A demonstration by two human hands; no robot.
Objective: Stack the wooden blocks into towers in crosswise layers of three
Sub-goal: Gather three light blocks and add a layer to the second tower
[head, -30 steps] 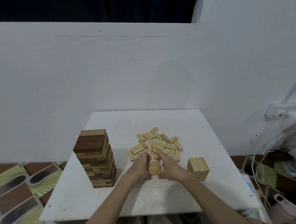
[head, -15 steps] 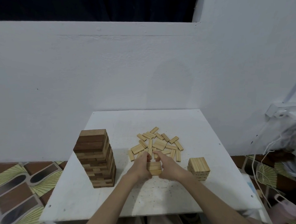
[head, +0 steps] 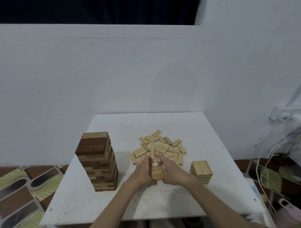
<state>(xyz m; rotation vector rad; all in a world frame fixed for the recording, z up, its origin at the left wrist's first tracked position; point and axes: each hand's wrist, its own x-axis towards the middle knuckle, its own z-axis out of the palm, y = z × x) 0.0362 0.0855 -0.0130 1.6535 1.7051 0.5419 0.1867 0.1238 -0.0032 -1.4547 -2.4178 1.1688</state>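
Observation:
A short stack of light wooden blocks (head: pixel 157 172) stands near the middle of the white table (head: pixel 166 207). My left hand (head: pixel 143 172) presses against its left side and my right hand (head: pixel 172 171) against its right side, fingers reaching past its far edge. Behind them lies a loose pile of several light blocks (head: pixel 162 148). A tall tower of darker blocks (head: pixel 97 161) stands at the left. A low light tower (head: pixel 201 171) stands at the right.
A white wall rises behind the table. Patterned floor tiles (head: pixel 21 190) show at the left. At the right are white cables (head: pixel 266 169), a wall socket (head: pixel 286 116) and a pink object (head: pixel 291 213) on the floor.
Both hands stay cupped round the short middle stack; the fingertips have shifted slightly at its far edge. The towers and the loose pile have not moved.

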